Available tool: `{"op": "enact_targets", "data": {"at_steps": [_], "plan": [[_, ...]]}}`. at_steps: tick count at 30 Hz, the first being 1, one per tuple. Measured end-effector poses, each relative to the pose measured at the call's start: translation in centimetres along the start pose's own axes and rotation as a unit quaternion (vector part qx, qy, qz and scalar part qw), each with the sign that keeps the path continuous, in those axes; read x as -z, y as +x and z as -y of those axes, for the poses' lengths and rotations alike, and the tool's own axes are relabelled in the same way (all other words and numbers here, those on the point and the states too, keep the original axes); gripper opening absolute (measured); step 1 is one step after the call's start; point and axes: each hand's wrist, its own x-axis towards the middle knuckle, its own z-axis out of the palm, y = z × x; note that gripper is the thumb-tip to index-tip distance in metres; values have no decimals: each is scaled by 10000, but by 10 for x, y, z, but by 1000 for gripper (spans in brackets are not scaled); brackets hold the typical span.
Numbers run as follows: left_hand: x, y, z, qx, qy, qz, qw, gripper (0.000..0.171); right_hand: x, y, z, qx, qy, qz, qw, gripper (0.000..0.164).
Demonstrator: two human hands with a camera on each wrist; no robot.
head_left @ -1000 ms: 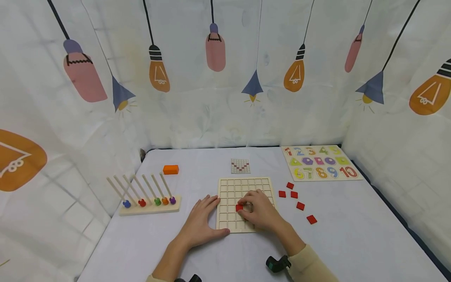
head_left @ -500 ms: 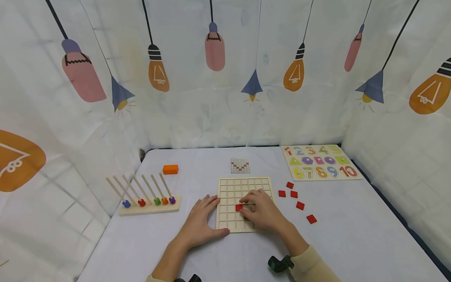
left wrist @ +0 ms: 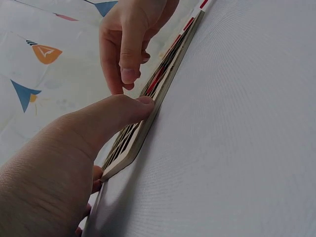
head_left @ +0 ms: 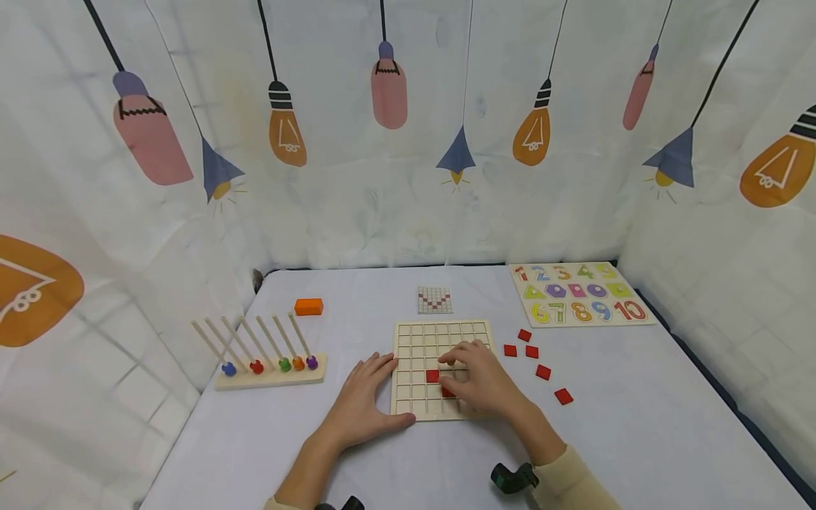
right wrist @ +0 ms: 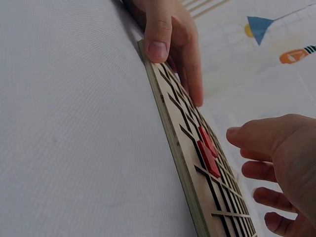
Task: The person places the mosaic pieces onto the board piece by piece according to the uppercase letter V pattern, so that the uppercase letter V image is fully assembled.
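A wooden grid board lies mid-table, with two red square tiles in it: one tile fully seen, the other tile partly under my right hand. In the right wrist view the tiles sit close together, the nearer tile lying in a cell. My left hand rests at the board's left side, fingers along the edge and thumb on the near edge. Over the board hovers my right hand, thumb and fingers apart. In the right wrist view nothing is between its fingertips.
Several loose red tiles lie right of the board. Behind it is a small pattern card. A number puzzle lies back right. At left stand a peg rack with coloured beads and an orange block.
My right hand has drawn slightly right, away from the left red tile, and its thumb and fingers have spread. A second red tile now shows beneath it. My left hand has stayed put.
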Motion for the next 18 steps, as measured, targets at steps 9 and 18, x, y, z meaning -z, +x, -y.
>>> {"op": "enact_targets", "data": {"at_steps": [9,18], "plan": [[0,0,0,-21,5,-23,10000,112,7,-4,-6,-154,134,-38,9998,33],[1,-1,-1,-40,-2,-13,10000,113,16,-5,-14,-322,228,-117,9992,35]]}}
